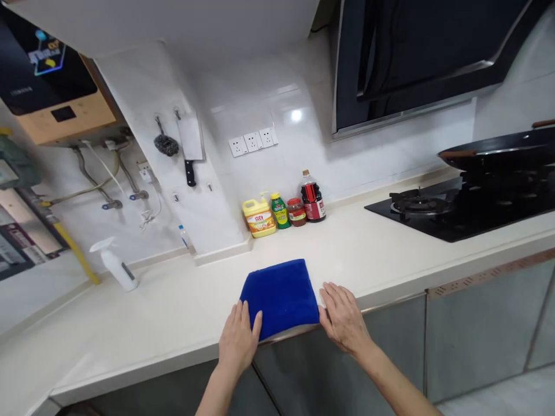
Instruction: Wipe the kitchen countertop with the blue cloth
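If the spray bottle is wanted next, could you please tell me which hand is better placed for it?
Probably the left hand: the spray bottle stands on its side of the blue cloth, while the right hand is at the cloth's opposite edge.

"How does the left grip (236, 342) lie?"
"Back upward, fingers (245, 314) close together and pointing forward, thumb (257, 325) spread inward."
"And the right grip (344, 319)?"
"Back upward too, fingers slightly bent, angled forward and inward, thumb apart from them."
"Left forearm (217, 390), right forearm (390, 371)?"
"Both bare, reaching forward and inward, the right slanting more."
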`<state>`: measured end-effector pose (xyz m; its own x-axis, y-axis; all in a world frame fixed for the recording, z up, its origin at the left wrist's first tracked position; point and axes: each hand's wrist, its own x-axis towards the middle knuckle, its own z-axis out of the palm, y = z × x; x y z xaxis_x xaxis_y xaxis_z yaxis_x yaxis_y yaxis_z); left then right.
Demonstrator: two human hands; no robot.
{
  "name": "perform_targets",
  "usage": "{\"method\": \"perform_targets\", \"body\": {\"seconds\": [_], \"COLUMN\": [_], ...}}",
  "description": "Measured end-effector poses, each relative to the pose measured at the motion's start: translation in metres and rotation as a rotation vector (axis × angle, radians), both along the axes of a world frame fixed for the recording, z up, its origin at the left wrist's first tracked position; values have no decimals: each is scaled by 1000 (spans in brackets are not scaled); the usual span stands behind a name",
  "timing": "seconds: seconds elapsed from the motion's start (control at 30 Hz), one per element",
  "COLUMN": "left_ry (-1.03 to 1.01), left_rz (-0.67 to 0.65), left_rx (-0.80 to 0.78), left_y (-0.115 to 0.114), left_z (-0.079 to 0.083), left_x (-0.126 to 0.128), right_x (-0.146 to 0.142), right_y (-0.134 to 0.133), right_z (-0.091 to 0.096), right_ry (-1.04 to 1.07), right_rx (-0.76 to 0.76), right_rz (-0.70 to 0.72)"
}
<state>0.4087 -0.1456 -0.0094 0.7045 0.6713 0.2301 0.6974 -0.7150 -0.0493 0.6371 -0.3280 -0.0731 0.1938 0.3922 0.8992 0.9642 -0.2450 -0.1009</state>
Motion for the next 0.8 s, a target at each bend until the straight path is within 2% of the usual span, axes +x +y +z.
{"method": "perform_targets", "body": {"seconds": [0.1,0.2,0.27,0.33,0.4,0.5,0.63,0.8], "left_ry": [89,178,183,146,100,61,78,69], "left_rz": [75,173,135,40,-94,-231,-191,-209], "left_rx": [-20,-69,-52,-50,-95,-186,-233,-232], "left_y": [-16,-25,-26,-24,-20,-9,9,41], "left_z": [17,48,66,77,76,61,37,29], "left_x": [-14,-9,5,26,53,94,128,139], "right_x": [-2,-3,-3,-2,-1,2,4,5], "right_y": [2,3,4,4,3,-1,-4,-4], "right_z": [1,2,2,1,-1,-2,-2,-1], "right_ry": [46,71,73,63,46,26,10,1], "right_rx": [25,58,68,71,82,98,73,107], "right_rz": [13,15,18,31,57,100,111,96]}}
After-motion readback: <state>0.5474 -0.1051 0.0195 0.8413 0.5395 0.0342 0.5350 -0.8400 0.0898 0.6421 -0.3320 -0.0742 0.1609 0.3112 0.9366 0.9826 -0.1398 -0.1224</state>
